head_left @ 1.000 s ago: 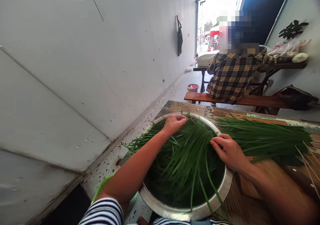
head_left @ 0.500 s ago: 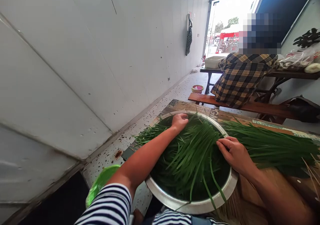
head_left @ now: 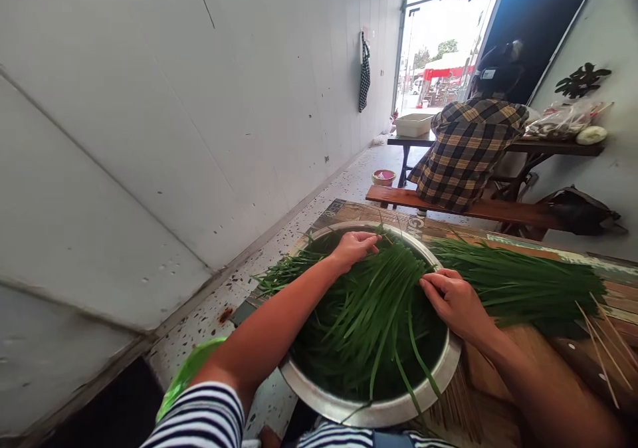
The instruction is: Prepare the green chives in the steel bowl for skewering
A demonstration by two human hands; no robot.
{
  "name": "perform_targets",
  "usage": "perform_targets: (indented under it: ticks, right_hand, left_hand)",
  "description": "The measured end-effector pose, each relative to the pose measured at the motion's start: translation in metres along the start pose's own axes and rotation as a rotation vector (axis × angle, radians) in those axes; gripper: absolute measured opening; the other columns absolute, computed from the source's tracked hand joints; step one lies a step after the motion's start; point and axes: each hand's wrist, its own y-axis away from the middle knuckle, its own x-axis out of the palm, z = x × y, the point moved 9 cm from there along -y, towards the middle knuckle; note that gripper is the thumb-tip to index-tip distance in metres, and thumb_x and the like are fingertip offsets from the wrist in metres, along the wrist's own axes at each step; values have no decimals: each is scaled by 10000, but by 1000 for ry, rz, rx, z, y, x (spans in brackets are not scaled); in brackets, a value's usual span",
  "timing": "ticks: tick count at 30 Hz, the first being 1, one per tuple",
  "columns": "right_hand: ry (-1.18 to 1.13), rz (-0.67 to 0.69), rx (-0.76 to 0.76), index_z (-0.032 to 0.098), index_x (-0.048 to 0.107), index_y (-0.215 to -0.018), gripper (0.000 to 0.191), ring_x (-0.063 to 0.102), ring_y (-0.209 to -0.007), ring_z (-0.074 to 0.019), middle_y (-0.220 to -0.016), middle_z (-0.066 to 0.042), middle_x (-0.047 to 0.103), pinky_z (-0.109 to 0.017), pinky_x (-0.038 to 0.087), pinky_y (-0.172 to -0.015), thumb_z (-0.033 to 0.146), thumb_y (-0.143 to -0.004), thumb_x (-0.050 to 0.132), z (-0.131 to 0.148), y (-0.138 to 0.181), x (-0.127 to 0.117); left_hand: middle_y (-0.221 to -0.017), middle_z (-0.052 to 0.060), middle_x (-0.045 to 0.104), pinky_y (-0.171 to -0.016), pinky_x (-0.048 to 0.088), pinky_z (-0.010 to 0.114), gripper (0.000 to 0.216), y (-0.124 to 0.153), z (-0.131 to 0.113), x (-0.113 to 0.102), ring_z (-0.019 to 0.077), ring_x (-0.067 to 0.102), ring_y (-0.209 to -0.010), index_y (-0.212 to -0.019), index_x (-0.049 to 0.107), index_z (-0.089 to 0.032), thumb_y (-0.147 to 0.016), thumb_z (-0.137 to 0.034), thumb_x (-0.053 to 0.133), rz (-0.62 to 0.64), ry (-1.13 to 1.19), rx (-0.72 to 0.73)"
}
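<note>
A wide steel basin [head_left: 371,413] full of long green garlic chives [head_left: 363,302] stands right before me. Over its far part, a row of chives fans out toward me from what looks like a thin bamboo skewer [head_left: 389,240]. My left hand [head_left: 356,248] pinches at the far end of that row, fingertips against the stick. At the row's right end my right hand [head_left: 451,296] is closed, thumb against forefinger, by the basin rim. The chives and my fingers hide most of the stick.
A big pile of chives [head_left: 528,285] lies right of the basin on the wooden table [head_left: 503,408]. Loose skewers [head_left: 601,351] and a skewer bundle [head_left: 458,401] lie nearby. A green bag [head_left: 187,371] is lower left. A person in plaid [head_left: 466,149] sits on a bench ahead.
My left hand has turned a little and its fingertips have come to the stick's end. My right hand keeps its grip. The whole view has shifted slightly to the right.
</note>
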Motion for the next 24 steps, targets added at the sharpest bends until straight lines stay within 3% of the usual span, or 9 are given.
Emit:
perform_targets:
  ticks: [5,16,24]
  right_hand:
    - [-13,21,17,204,652,-719,287,556,-730,-170,-599,-19,606,-278,440,-680,342,-863,445,-4,1,4]
    - [1,17,8,206,656,-720,286,565,-742,-172,-614,-23,622,-277,447,-686,339,-862,447,-4,1,4]
    - [2,33,9,204,636,-697,302,548,-733,-167,-580,-15,587,-274,440,-690,348,-871,435,-3,2,4]
  left_hand:
    - [-584,-7,587,-382,158,179,432,-1,1,3,10,254,-360,-1112,630,-108,-781,-379,573,8,-67,41]
    - [-561,14,596,-477,268,177,388,-5,-5,0,48,358,-474,-1060,655,-43,-760,-274,569,-65,-163,162]
    - [-569,12,613,-461,273,184,378,-10,-4,1,56,355,-463,-1047,672,-89,-748,-295,567,-66,-195,215]
